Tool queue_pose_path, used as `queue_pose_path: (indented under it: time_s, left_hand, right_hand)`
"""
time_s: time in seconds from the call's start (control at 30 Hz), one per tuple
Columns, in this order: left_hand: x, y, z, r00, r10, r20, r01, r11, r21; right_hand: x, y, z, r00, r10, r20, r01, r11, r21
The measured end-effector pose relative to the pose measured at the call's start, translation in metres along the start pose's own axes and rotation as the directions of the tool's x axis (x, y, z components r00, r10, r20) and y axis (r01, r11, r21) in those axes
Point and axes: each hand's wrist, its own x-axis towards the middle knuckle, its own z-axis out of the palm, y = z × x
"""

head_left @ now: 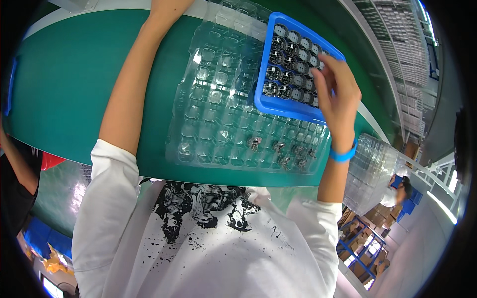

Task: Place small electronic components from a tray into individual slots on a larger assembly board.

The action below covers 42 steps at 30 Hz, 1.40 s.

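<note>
My right hand (340,87) hovers at the right side of a blue plastic tray (290,110). Its thumb and forefinger are parted, with nothing visible between them. Round dark parts (301,67) stand in rows in the tray; those on the left show small circuit boards, while others have plain grey faces. The tray rests on a clear plastic blister tray (206,116) with many moulded pockets. Several small metallic parts (300,151) sit in its near right pockets. At the upper edge, only the wrist and back of my left hand (169,7) show; its fingers are cut off.
The green tabletop (64,84) extends to the left, with its near edge close to my body. A stack of clear plastic trays (370,174) stands beyond the table at the right. Another person's arm (20,164) shows at the far left. Shelving with boxes (362,243) is at the lower right.
</note>
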Motion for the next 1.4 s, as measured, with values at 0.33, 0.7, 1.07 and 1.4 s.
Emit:
queue_pose_path:
  time_s: [0.33,0.7,1.07,1.4]
  left_hand:
    - [0.000,-0.001,-0.001,1.000,0.000,-0.001,0.000,1.000,-0.013]
    - [-0.001,0.002,-0.003,1.000,-0.014,-0.018,0.013,1.000,-0.022]
    - [-0.002,-0.003,-0.004,1.000,-0.001,-0.007,0.001,1.000,0.009]
    - [-0.003,-0.025,-0.001,0.997,-0.072,0.029,0.071,0.997,0.025]
  right_hand:
    - [-0.084,-0.072,0.011,0.827,-0.093,0.554,0.029,0.992,0.122]
    - [-0.100,-0.073,0.030,0.896,-0.189,0.402,0.146,0.980,0.135]
    - [0.010,-0.029,-0.021,0.993,-0.111,0.048,0.112,0.994,-0.020]
    - [0.065,0.009,0.028,0.945,-0.305,0.115,0.319,0.939,-0.131]
